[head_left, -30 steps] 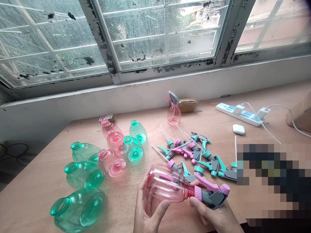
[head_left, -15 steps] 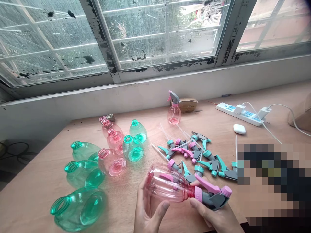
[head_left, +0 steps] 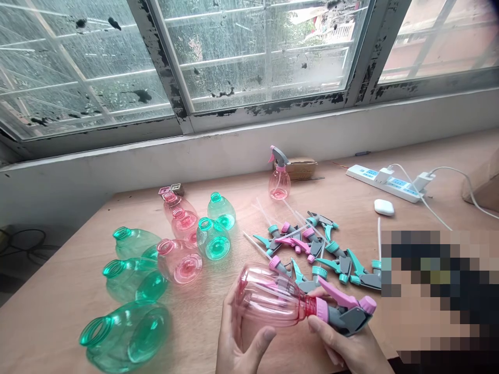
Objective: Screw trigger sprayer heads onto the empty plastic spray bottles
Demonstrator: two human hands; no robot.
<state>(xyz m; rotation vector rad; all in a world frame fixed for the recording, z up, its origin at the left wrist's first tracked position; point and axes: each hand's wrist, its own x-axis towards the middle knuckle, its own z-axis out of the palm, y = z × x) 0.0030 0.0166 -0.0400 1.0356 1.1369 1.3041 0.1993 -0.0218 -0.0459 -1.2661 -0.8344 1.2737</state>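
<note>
Three window sections (head_left: 265, 52) fill the upper part of the view, with dirty glass and grey frames which carry black patches. Below them runs a pale wall (head_left: 234, 143), and against it is a wide worktop (head_left: 195, 327) of light brown wood. On its right side lies a white power strip (head_left: 401, 185) with two plugs. On the left, five green bottles (head_left: 128, 337) and three pink bottles (head_left: 180, 262) form a group, all with open mouths. Near the wall, one finished-looking sprayer (head_left: 279, 187) stands upright before a small cardboard box (head_left: 302, 169). In the middle are scattered loose spray heads (head_left: 312, 241), and a small white case (head_left: 384, 208) lies near the power strip.

The held spray bottle (head_left: 268, 298) is above the near part of the worktop, almost horizontal, its base to the left. Its body is clear pink and ribbed; the grey head has a pink trigger, collar and nozzle, and a thin tube shows inside. The left hand (head_left: 236, 337) has its grip around the body, thumb apart. The right hand (head_left: 346, 343) keeps its grip closed at the collar.
</note>
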